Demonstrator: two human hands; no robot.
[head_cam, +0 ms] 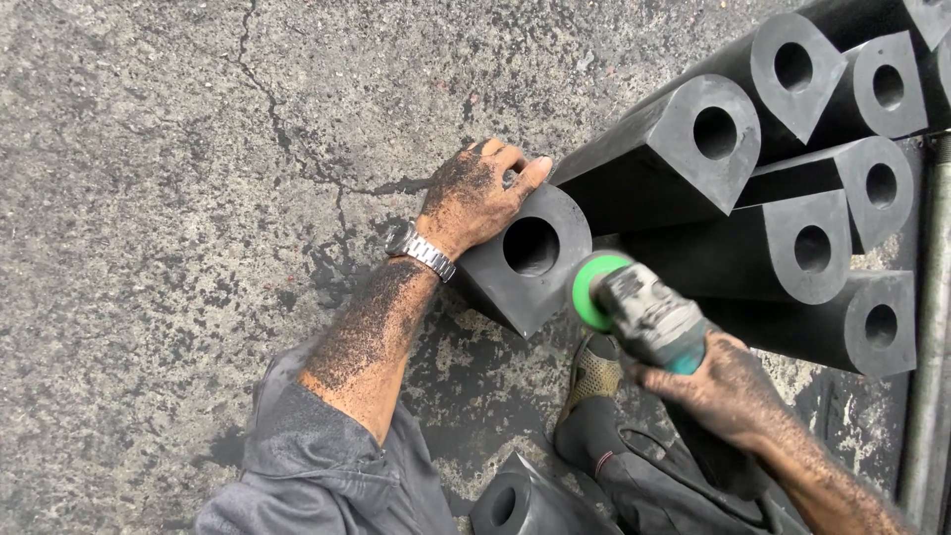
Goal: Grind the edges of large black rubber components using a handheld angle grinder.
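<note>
My left hand (474, 196), dusted with black grit and wearing a metal wristwatch, rests on top of a short black D-shaped rubber block (525, 260) with a round hole through it, holding it steady on the ground. My right hand (728, 384) grips an angle grinder (644, 309) whose green disc (591, 289) sits against the block's right edge. Both forearms are coated in black dust.
Several long black D-shaped rubber profiles (753, 149) with round holes are stacked at the upper right. A metal pipe (931, 327) runs along the right edge. Another short rubber piece (515, 503) lies near my shoe (594, 396). The ground is cracked grey concrete (178, 159).
</note>
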